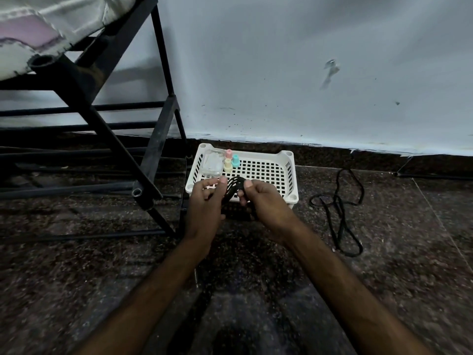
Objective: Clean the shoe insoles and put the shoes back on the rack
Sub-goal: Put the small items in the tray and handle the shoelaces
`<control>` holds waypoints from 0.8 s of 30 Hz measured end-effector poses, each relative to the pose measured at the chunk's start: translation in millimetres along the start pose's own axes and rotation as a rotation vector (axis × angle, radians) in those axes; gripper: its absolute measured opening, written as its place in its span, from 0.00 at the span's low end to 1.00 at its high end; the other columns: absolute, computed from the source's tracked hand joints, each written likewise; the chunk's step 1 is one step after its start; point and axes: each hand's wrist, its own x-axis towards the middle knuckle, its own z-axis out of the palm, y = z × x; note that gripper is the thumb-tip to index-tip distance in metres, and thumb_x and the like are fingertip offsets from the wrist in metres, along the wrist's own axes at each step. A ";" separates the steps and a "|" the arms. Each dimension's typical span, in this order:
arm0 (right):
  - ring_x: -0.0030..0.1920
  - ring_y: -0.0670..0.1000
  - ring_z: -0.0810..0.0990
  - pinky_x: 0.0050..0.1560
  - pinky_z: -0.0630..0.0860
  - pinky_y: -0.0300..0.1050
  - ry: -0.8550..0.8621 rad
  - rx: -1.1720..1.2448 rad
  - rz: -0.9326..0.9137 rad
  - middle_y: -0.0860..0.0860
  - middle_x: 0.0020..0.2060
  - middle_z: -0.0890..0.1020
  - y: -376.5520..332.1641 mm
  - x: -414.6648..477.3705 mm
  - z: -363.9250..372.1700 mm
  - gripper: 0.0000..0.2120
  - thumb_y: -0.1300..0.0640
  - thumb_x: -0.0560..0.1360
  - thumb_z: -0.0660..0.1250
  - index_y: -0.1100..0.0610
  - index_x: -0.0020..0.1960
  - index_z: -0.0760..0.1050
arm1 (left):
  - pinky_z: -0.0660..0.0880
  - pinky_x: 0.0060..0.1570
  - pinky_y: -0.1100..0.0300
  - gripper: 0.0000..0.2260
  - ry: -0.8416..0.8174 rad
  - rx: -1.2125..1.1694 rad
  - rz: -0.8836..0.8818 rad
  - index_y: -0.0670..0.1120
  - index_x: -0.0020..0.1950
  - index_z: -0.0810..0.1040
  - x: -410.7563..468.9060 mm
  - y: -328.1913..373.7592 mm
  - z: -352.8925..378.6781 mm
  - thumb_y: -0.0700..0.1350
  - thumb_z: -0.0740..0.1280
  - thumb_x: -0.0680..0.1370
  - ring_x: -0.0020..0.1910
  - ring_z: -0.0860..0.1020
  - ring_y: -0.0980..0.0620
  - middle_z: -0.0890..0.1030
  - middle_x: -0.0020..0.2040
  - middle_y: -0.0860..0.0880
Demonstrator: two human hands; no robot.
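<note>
A black coiled shoelace (pixel 235 186) is hanging between the left hand (pixel 204 204) and the right hand (pixel 265 202). Both hands are pinching it and hiding its lower loops. A white perforated plastic basket (pixel 258 156) is sitting at 12 o'clock. The black metal shoe rack (pixel 158 139) is standing at 9 o'clock, cut off, carrying a blurred white-and-pink object (pixel 51 24).

I see both bare forearms reaching forward from the lower edge and converging. Left hand (pixel 204 208): fingers curled, thumb raised against a coiled black lace (pixel 233 187). Right hand (pixel 266 203): thumb on top, fingers curled under, pinching the same coil. Hands near each other, coil between them.
</note>
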 end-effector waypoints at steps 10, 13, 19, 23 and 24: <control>0.26 0.44 0.72 0.28 0.69 0.36 -0.022 -0.196 0.047 0.47 0.27 0.76 -2.5 7.5 -8.9 0.16 0.53 0.83 0.55 0.57 0.40 0.74 | 0.68 0.26 0.58 0.13 -0.415 0.293 0.112 0.44 0.43 0.75 2.2 -26.2 -13.0 0.48 0.58 0.83 0.23 0.72 0.51 0.77 0.29 0.50; 0.38 0.53 0.79 0.42 0.76 0.47 0.097 -0.274 0.010 0.54 0.37 0.81 16.5 14.5 17.0 0.17 0.50 0.82 0.55 0.59 0.45 0.75 | 0.72 0.29 0.56 0.15 -0.285 0.227 0.004 0.48 0.46 0.78 5.3 -24.1 -1.5 0.55 0.56 0.82 0.28 0.76 0.48 0.80 0.32 0.48; 0.46 0.55 0.78 0.49 0.74 0.50 0.344 -0.308 -0.088 0.56 0.44 0.81 28.9 17.1 39.8 0.16 0.54 0.83 0.55 0.63 0.47 0.77 | 0.73 0.61 0.46 0.26 -0.243 0.376 -0.037 0.56 0.60 0.76 15.2 -29.0 2.3 0.70 0.55 0.72 0.57 0.78 0.49 0.81 0.57 0.51; 0.45 0.55 0.77 0.47 0.73 0.47 0.451 -0.187 -0.062 0.55 0.44 0.80 30.2 17.7 42.0 0.14 0.54 0.83 0.55 0.62 0.48 0.75 | 0.71 0.61 0.47 0.18 -0.184 0.525 0.026 0.49 0.60 0.74 6.7 -21.1 7.6 0.58 0.55 0.81 0.58 0.77 0.46 0.80 0.59 0.47; 0.46 0.54 0.77 0.46 0.72 0.46 0.450 -0.168 -0.044 0.55 0.45 0.80 30.7 17.0 41.8 0.13 0.53 0.83 0.55 0.61 0.50 0.73 | 0.71 0.61 0.47 0.16 -0.182 0.558 0.053 0.48 0.60 0.73 5.5 -20.7 7.4 0.56 0.54 0.82 0.58 0.76 0.45 0.79 0.59 0.46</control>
